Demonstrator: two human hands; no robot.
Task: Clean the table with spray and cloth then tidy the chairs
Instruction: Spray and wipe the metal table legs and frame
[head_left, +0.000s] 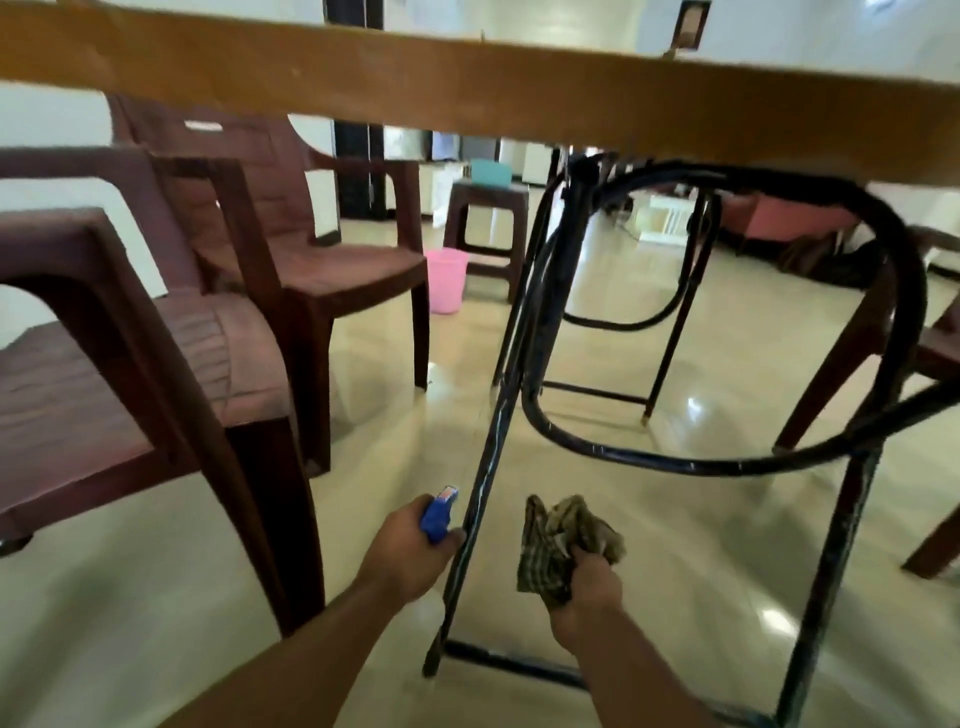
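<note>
Left hand hides most of spray bottle; right hand grips cloth.

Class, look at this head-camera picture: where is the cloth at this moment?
The cloth is bunched in the right hand, low in the head view, right of the black table leg and the spray bottle.

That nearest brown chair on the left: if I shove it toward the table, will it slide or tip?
The nearest brown chair looks like moulded plastic, so it is probably light. On the glossy tiled floor it would likely slide easily. Its splayed legs suggest little tipping risk if pushed low. Both hands are full, so a one-handed nudge may skew it.
</note>
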